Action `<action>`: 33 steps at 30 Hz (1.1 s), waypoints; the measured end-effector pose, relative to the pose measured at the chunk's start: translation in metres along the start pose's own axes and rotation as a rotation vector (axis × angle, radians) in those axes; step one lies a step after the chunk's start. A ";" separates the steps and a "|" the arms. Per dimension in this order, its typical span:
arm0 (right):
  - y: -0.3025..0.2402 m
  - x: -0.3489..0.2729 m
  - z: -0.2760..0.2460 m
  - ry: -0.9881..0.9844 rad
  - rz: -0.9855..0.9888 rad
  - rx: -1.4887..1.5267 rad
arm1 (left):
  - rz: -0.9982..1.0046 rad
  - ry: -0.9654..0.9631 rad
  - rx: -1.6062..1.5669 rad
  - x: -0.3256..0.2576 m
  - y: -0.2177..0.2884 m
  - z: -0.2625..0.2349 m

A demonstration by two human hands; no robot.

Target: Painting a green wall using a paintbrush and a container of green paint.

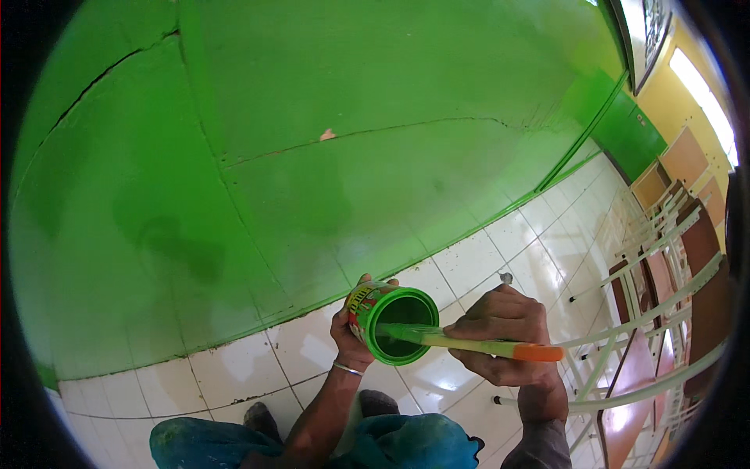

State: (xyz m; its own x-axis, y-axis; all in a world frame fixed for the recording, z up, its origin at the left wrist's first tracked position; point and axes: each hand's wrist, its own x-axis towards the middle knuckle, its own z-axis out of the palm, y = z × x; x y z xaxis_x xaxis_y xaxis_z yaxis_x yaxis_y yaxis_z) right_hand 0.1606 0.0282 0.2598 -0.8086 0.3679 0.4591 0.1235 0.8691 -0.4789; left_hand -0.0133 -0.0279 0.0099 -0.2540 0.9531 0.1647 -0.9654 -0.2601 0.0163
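Observation:
A small paint can (366, 306) with a printed label and a green-coated rim is tilted with its mouth toward the right. My left hand (346, 336) wraps round its left side, fingertips showing behind the top. My right hand (502, 332) grips a paintbrush (484, 344) by its pale handle, whose end is orange. The brush lies nearly level, and its green-coated head reaches into the mouth of the can. How much paint the can holds I cannot make out.
Ahead stands a glossy green wall (351, 94) with long cracks and a chipped spot (327, 134). White floor tiles (234, 375) run along its foot. Stacked chairs (664, 313) with pale metal frames crowd the right side. My feet and blue-trousered knees (414, 442) are below.

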 end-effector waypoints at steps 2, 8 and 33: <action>-0.004 0.005 0.004 -0.057 -0.006 -0.075 | 0.007 -0.004 -0.018 -0.002 0.001 0.000; -0.007 0.017 0.027 -0.180 0.004 -0.229 | 0.019 0.016 0.103 -0.008 -0.002 -0.005; 0.021 -0.016 0.018 0.203 0.593 0.282 | 0.060 0.049 -0.114 -0.004 -0.011 -0.008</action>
State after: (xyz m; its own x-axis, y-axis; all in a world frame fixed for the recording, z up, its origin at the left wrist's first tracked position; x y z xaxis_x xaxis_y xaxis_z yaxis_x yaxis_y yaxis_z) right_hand 0.1656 0.0346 0.2288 -0.5234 0.8335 0.1768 0.3355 0.3923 -0.8564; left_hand -0.0024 -0.0277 0.0012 -0.3111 0.9436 0.1136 -0.9482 -0.3000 -0.1046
